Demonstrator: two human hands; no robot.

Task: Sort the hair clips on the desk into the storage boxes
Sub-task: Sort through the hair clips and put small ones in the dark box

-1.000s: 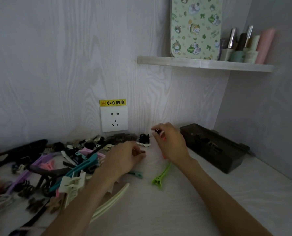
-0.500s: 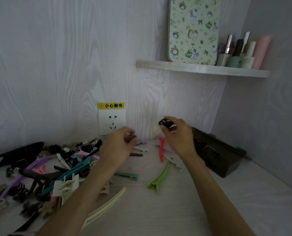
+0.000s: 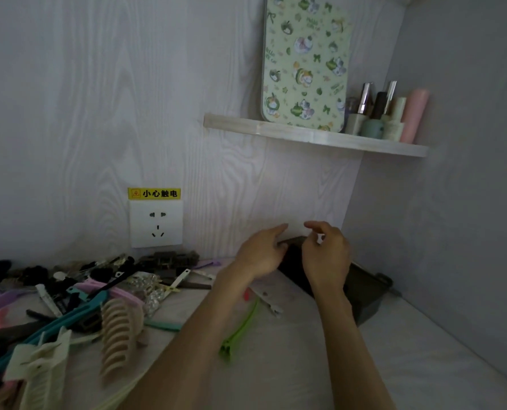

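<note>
We see both hands raised over the near end of a dark storage box [image 3: 364, 294] that lies on the white desk [image 3: 290, 365] in the right corner, by the wall. The left hand [image 3: 261, 253] has its fingers loosely extended toward the box, spread a little and gripping nothing that we can make out. The right hand [image 3: 326, 255] hovers just beside it, fingers relaxed and slightly bent, thumb and forefinger apart; we can see no clip between them. The inside of the box is hidden by the hands and by shadow, so we cannot tell what lies in it. Most of the hair clips [image 3: 68, 297] remain in a mixed heap on the left part of the desk, among them a long teal clip [image 3: 54, 324], a beige comb clip [image 3: 119, 329] and a cream claw clip [image 3: 42, 368]. A green clip [image 3: 240, 329] lies alone between the forearms, near a silver clip [image 3: 267, 298]. On the wall we note a socket [image 3: 156, 223] beneath a yellow warning label [image 3: 154, 193], and a shelf [image 3: 314, 136] carrying a patterned board [image 3: 305, 63] and cosmetic bottles [image 3: 385, 113].
</note>
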